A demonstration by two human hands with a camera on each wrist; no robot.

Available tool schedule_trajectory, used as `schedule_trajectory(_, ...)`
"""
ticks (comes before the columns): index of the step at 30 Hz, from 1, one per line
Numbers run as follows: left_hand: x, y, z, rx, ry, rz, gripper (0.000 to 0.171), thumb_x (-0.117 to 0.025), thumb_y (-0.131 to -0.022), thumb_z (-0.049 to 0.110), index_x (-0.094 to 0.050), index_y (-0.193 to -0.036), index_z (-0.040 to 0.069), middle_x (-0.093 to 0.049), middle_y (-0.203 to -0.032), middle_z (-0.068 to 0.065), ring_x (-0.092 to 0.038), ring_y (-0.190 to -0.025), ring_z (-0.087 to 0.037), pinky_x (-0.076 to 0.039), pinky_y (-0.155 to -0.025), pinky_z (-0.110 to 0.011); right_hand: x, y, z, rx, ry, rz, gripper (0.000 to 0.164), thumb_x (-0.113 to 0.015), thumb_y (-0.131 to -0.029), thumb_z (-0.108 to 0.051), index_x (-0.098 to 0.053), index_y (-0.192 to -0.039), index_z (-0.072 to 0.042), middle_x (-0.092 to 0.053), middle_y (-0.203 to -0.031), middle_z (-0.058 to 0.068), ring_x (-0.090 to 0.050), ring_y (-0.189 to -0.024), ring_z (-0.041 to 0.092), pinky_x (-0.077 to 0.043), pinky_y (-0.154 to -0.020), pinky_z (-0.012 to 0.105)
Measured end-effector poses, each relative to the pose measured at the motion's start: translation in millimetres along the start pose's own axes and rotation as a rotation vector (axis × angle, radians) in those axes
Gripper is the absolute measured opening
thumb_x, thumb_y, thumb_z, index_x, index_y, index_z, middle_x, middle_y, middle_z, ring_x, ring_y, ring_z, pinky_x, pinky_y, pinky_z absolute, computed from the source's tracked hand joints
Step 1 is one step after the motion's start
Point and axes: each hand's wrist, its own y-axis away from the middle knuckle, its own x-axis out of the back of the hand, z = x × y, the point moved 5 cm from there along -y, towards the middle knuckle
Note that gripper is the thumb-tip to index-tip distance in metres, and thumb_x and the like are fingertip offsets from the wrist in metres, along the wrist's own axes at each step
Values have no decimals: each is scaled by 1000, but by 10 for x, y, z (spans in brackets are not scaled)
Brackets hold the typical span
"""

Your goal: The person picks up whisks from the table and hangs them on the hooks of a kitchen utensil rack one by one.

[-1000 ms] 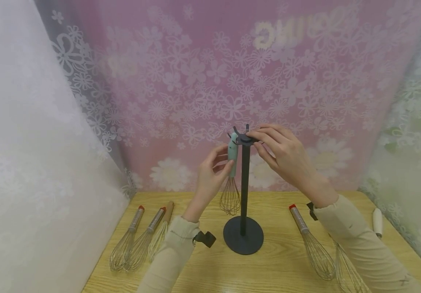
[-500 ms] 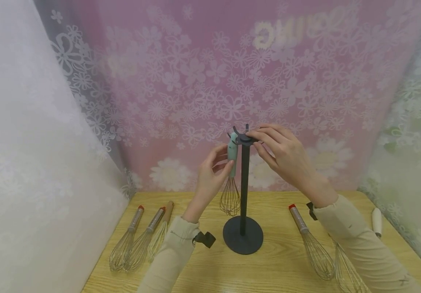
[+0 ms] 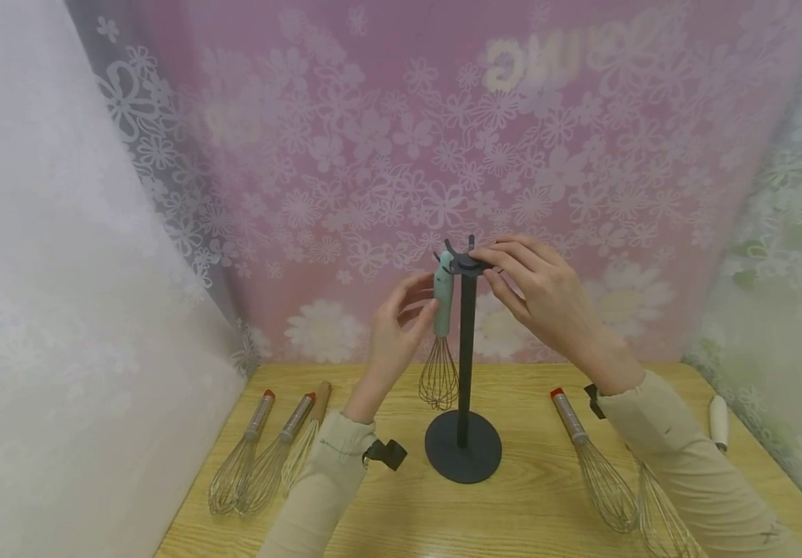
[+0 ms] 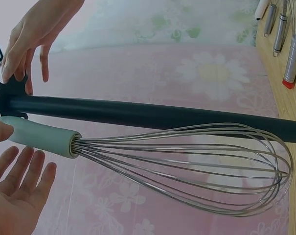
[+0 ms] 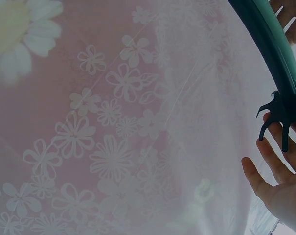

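Note:
A small whisk with a mint-green handle (image 3: 443, 306) hangs upright, wires down, from a hook of the black utensil stand (image 3: 466, 349). My left hand (image 3: 398, 325) is beside that handle, its fingers spread and loosely extended. In the left wrist view the left thumb tip overlaps the handle (image 4: 45, 135); whether it touches is unclear. From the right, my right hand (image 3: 536, 287) holds the stand's hooked top (image 3: 469, 265), with fingertips on the upper disc and the thumb at its edge. The right wrist view shows right-hand fingers (image 5: 272, 159) behind the hooks.
Several whisks lie on the wooden table (image 3: 401, 511): two red-tipped ones and a wooden-handled whisk (image 3: 306, 442) at left, a red-tipped whisk (image 3: 592, 461) at right. A white handle (image 3: 718, 425) lies far right. Floral curtains (image 3: 401, 155) enclose the table.
My left hand has eased slightly left, and its thumb has come off the whisk's handle. The whisk stays hanging. My right hand and the stand have hardly moved.

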Motion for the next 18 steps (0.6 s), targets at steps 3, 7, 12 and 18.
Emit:
schedule_trajectory(3, 36, 1, 131, 5, -2, 15, 35, -59, -98, -6, -55, -133, -13, -62, -128, -30, -62, -114, -47, -55, -95, -54, -1, -2, -2, 2, 5, -1, 31, -63, -102, -20, -69, -128, -5, -69, -120, 18, -60, -118, 37, -50, -100, 53)
schedule_trajectory(7, 96, 13, 209, -13, -4, 56, 30, -57, -99, -7, -57, -127, -15, -64, -121, -31, -63, -108, -49, -56, -91, -55, 3, -8, -12, 3, 7, 1, 31, -60, -103, -23, -69, -127, -5, -70, -119, 18, -60, -118, 37, -50, -100, 53)
schedule_trajectory(12, 166, 39, 52, -23, -9, 98, 26, -58, -99, -7, -59, -124, -14, -65, -115, -33, -65, -101, -47, -57, -87, -55, 9, -16, -26, -1, 8, 2, 37, -73, -91, -9, -69, -127, -4, -70, -119, 17, -60, -119, 37, -50, -100, 53)
schedule_trajectory(18, 262, 83, -220, -7, -17, 130, 25, -60, -100, -1, -63, -124, -8, -68, -115, -27, -68, -99, -40, -60, -85, -37, 14, -9, -42, -3, 14, -6, 36, -72, -92, -9, -69, -127, -4, -69, -120, 17, -59, -119, 36, -49, -100, 53)
